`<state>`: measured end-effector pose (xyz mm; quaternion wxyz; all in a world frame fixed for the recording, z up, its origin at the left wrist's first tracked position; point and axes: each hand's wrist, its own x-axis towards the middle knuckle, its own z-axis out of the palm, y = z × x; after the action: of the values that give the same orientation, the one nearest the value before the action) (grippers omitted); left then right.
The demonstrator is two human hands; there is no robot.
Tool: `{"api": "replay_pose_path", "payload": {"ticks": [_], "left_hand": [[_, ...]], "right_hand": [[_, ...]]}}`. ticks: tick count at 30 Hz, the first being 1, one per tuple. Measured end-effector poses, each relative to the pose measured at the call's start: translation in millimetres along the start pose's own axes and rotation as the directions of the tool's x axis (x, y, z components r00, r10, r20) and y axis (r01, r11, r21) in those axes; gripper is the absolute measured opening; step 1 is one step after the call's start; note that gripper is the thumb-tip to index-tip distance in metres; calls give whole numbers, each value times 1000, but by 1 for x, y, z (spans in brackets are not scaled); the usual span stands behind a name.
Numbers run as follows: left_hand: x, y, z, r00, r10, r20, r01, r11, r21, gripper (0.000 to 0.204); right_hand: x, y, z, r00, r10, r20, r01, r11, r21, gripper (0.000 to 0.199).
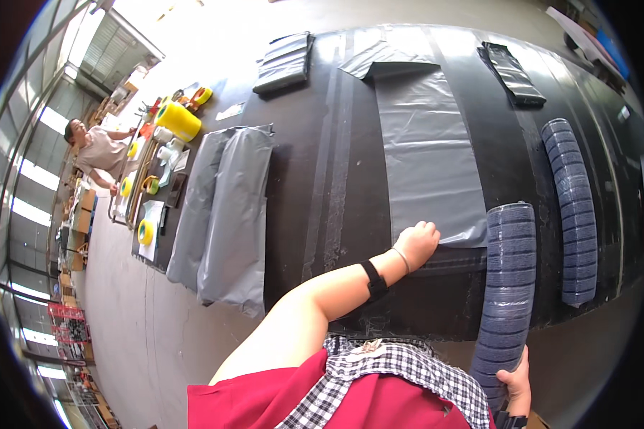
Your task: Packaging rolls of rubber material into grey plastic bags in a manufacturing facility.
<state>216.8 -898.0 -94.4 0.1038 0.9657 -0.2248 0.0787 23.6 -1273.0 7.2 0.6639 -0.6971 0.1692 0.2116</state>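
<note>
A long grey plastic bag (429, 150) lies flat on the black table (300, 214), its far end folded over. With fingers closed, my left hand (417, 244) pinches its near edge. My right hand (516, 384) wraps round the lower end of a rolled blue striped mat (509, 286) in clear film. This roll slants over the table's near edge, its far end beside the bag's near right corner. A second rolled blue mat (574, 214) lies farther right on the table.
Stacked grey bags (225, 214) lie left, with folded ones (285, 63) behind. A folded black bag (514, 74) is at far right. Yellow tape rolls (179, 121) crowd the table's left end. Beyond it stands another person (101, 150) by a cart.
</note>
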Motion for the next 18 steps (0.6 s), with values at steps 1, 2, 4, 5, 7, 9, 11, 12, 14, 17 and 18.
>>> {"api": "replay_pose_path", "payload": {"ticks": [1, 2, 4, 5, 7, 9, 11, 12, 14, 17, 18], "left_hand": [[-1, -3, -2, 999, -48, -9, 47, 997, -55, 10], [-3, -6, -1, 998, -55, -13, 54, 997, -49, 10], [0, -16, -2, 978, -204, 30, 202, 914, -352, 8], [6, -17, -6, 962, -248, 112, 272, 850, -452, 10], [19, -20, -17, 900, -296, 321, 427, 744, -514, 13], [22, -29, -16, 874, -317, 369, 477, 706, -524, 18], [25, -41, -17, 842, -326, 430, 524, 684, -508, 19], [22, -50, -14, 838, -326, 438, 527, 694, -492, 20], [33, -50, -25, 756, -342, 558, 625, 632, -459, 18], [21, -78, -18, 587, -156, 794, 791, -99, -604, 18], [18, -84, -13, 626, -124, 770, 774, -25, -633, 19]], "right_hand": [[1, -6, 0, 999, 27, 41, -29, 998, 52, 123], [0, -8, -2, 996, 54, 76, -61, 993, 100, 122], [-7, -7, 2, 992, 46, 117, -65, 985, 163, 121], [-13, -4, 5, 990, 47, 136, -78, 970, 230, 120], [-31, -10, 16, 986, 83, 144, -129, 927, 351, 117], [-36, -9, 9, 979, 50, 197, -118, 928, 354, 119], [-32, 5, -1, 966, 18, 256, -101, 943, 317, 118], [-30, 2, 0, 957, 16, 291, -109, 946, 306, 119], [-20, 3, -2, 926, 18, 377, -109, 969, 222, 120], [-1, 7, 6, 871, 87, 484, -151, 984, 95, 116], [1, -1, 10, 853, 153, 499, -211, 976, 60, 115]]}}
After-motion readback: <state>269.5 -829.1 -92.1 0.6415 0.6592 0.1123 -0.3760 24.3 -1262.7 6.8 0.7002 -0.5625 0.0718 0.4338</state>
